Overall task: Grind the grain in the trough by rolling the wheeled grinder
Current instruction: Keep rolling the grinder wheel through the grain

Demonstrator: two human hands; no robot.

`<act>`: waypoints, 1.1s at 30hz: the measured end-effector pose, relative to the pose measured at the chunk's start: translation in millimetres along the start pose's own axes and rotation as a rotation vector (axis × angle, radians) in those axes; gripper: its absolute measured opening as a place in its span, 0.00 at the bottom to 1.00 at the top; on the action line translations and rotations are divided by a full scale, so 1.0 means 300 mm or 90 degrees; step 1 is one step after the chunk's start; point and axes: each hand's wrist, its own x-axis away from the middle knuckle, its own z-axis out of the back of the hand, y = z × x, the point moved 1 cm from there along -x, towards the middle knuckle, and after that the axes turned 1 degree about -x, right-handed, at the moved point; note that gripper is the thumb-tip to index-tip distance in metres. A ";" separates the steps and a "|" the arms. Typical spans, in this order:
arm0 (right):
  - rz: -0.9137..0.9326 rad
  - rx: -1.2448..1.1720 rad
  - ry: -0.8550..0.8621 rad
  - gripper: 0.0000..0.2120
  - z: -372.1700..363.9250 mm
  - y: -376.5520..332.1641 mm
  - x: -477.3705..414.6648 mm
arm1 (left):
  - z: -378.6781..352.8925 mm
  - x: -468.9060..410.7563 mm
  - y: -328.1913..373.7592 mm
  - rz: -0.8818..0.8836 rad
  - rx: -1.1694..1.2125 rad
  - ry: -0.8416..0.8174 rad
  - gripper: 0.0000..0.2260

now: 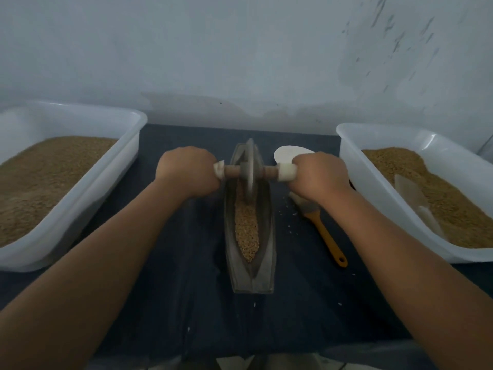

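Head view runs down two bare forearms reaching out over a dark cloth (170, 276). Between them lies the trough (230, 236), a long, grey, boat-shaped vessel pointing straight away from the person, its blunt end nearest. Tan grain (246, 228) fills the narrow groove from near that end up to the wheel. The wheeled grinder (250, 172) stands upright in the groove toward the far end: a thin grey disc on a wooden axle whose tips are wrapped in pale material. The left hand (186, 170) is clenched round the axle's left end and the right hand (317, 174) round its right end, so the disc sits midway between the fists. Stray grains dot the cloth beside a yellow-handled brush (324, 231) under the right wrist. A left tub (112, 166) and a right tub (352, 148) flank the trough, both holding tan material; a pale scoop (409, 192) lies in the right one. A white rounded object (289, 153) shows just behind the right hand, partly hidden.
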 end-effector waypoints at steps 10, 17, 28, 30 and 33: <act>0.092 -0.030 -0.162 0.10 0.078 0.036 0.215 | -0.024 0.200 -0.051 -0.117 -0.005 -0.077 0.11; -0.016 -0.003 -0.002 0.10 0.009 -0.013 0.016 | 0.007 -0.044 -0.009 -0.019 -0.032 -0.006 0.10; 0.069 -0.046 -0.193 0.11 0.100 0.022 0.257 | 0.011 0.247 -0.038 -0.124 -0.016 -0.079 0.09; 0.027 -0.006 -0.118 0.09 0.071 0.000 0.186 | 0.010 0.165 -0.024 -0.082 -0.009 -0.082 0.09; -0.014 0.002 -0.045 0.08 0.047 -0.021 0.065 | 0.016 0.011 -0.014 -0.009 -0.011 -0.035 0.10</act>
